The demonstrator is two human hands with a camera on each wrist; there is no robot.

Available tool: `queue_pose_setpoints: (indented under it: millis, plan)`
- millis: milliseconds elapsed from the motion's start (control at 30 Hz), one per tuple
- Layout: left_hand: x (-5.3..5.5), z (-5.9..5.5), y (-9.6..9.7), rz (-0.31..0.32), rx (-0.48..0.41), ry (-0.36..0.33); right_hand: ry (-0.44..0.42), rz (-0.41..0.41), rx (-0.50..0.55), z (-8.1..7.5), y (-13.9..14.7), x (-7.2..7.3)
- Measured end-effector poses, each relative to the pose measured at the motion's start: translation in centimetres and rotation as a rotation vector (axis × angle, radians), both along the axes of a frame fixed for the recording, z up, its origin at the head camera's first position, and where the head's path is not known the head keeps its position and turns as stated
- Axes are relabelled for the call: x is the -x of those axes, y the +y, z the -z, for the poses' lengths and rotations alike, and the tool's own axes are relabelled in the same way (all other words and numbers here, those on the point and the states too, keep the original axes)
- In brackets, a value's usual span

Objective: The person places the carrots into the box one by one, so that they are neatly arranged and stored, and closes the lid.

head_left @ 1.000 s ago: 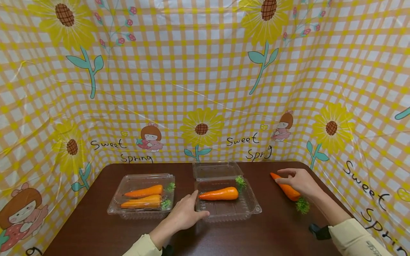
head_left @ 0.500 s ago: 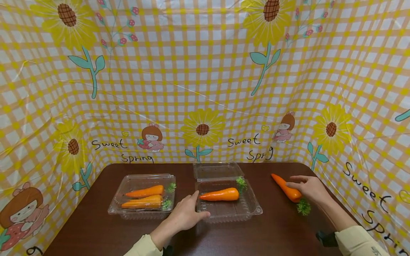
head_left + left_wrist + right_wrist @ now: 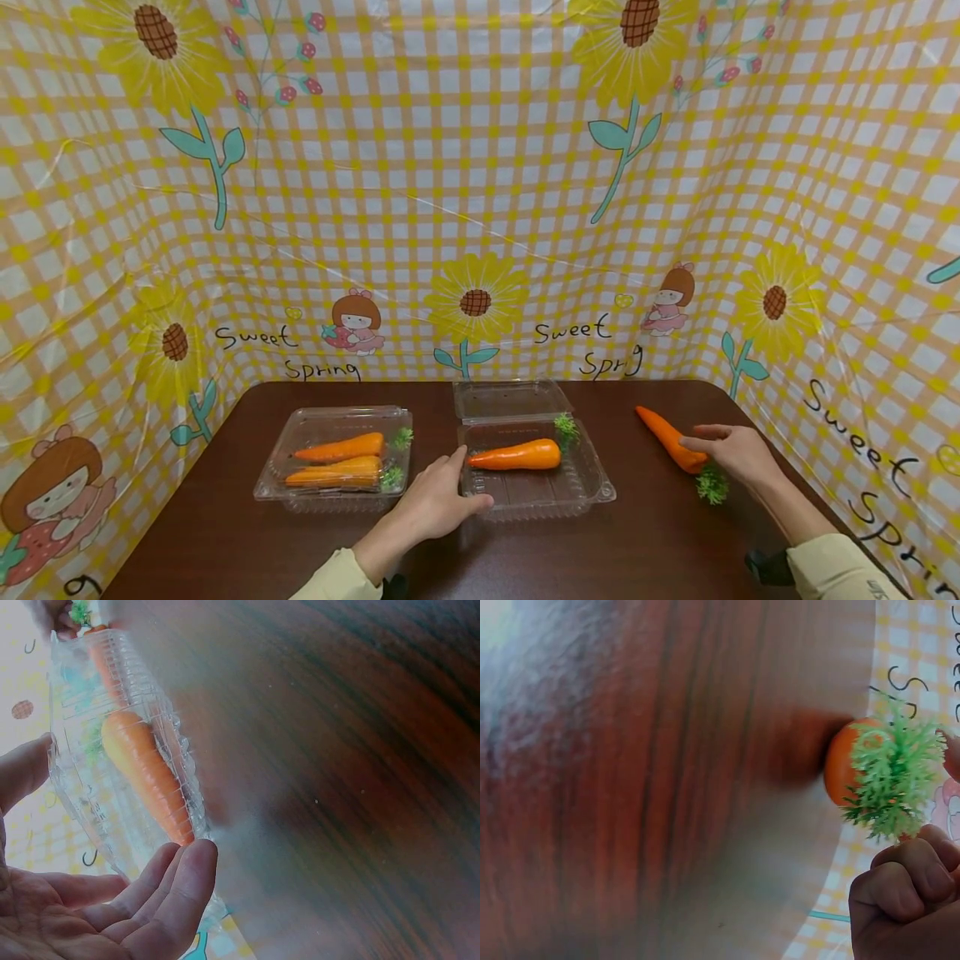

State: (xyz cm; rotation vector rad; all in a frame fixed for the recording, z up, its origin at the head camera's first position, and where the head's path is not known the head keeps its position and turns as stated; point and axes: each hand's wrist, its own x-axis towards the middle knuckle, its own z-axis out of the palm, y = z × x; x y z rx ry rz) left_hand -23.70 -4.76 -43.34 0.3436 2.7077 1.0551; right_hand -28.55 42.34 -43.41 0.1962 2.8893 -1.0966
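Observation:
My left hand (image 3: 438, 497) rests at the near left corner of a clear hinged plastic container (image 3: 600, 492), fingers along its left side, thumb at its front edge. Its lid (image 3: 513, 402) lies back. Inside is one orange carrot (image 3: 521, 456) with a green leafy tuft, tip pointing left; in the left wrist view my fingertips (image 3: 196, 859) are by that tip. At the right, my right hand (image 3: 738, 454) is over the thick end of another carrot (image 3: 658, 429) on the table, thumb overlapping it. In the right wrist view its leafy top (image 3: 896, 776) hides most of the carrot.
A second clear container (image 3: 272, 483), lid down, holds two carrots (image 3: 337, 473) on the left of the dark brown table (image 3: 517, 554). A checked, sunflower-printed cloth (image 3: 480, 208) walls in the back and sides.
My right hand has slid back along the carrot from its middle toward the leafy end. The carrot stays in place on the table. My left hand and both containers keep their places.

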Motion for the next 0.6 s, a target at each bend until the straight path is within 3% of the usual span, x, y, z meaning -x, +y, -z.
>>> queue_pose_setpoints:
  millis: [600]
  plan:
    - [0.1,0.1,0.0,0.001,0.003,0.005,-0.066,-0.004,-0.058,1.2,0.1,0.1]
